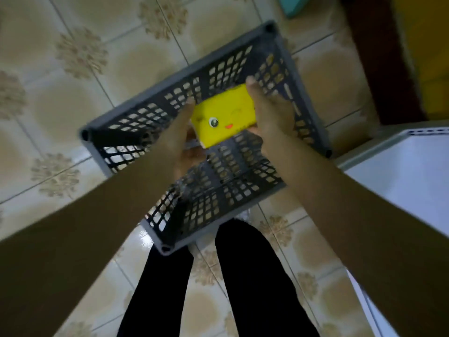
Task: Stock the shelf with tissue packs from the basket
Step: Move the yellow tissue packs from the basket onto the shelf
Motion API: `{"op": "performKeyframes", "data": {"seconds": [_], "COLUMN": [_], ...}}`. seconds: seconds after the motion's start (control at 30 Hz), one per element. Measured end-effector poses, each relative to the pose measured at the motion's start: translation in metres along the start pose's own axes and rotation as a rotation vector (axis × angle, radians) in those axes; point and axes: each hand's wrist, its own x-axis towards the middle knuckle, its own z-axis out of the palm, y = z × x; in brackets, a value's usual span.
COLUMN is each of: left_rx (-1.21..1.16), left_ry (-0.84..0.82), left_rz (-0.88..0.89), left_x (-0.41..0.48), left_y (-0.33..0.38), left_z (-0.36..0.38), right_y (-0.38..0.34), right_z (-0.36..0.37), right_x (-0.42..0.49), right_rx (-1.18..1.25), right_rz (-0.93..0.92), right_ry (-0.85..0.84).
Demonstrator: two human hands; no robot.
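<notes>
A yellow tissue pack (224,115) with a printed cartoon face is held between both hands above the grey lattice basket (136,113), which stands on the tiled floor. My left hand (179,139) grips the pack's left end, fingers curled along its side and underneath. My right hand (269,110) grips the right end, fingers wrapped over the far edge. The basket's mesh bottom shows around the pack, and I see no other packs in it.
A white shelf surface (408,173) juts in at the right, close to the basket's corner. A dark red-brown post (379,57) and a yellow panel (427,45) stand at the upper right. My dark-trousered legs (255,283) stand just before the basket.
</notes>
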Motion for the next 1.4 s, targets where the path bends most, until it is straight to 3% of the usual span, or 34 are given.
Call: {"op": "performKeyframes", "data": {"seconds": [0.17,0.4,0.7,0.97,1.1,1.4], "left_rx": [-0.075,0.246,0.303,0.694,0.597,0.699], "left_ry": [-0.042,-0.277,-0.537,-1.100,-1.247,-1.473], "left_rz": [0.155,0.665,0.824,1.024,0.841,0.929], "left_x": [-0.155,-0.387,-0.549,-0.676,-0.737,-0.817], "left_y": [0.032,0.070,0.044,-0.085,-0.174,-0.314], "left_z": [0.004,0.003,0.050,0.110,0.139,0.161], "right_y": [-0.068,-0.141,-0.125,-0.037,0.037,0.151], "right_z": [-0.057,-0.132,-0.227,-0.326,-0.385,-0.453], "right_x": [-0.139,-0.349,-0.541,-0.683,-0.756,-0.875], "right_rx": [0.144,0.300,0.512,0.626,0.640,0.699], "right_rz": [-0.074,-0.163,-0.552,-0.766,-0.785,-0.840], "right_ry": [0.047,-0.015,0.283,0.472,0.598,0.858]}}
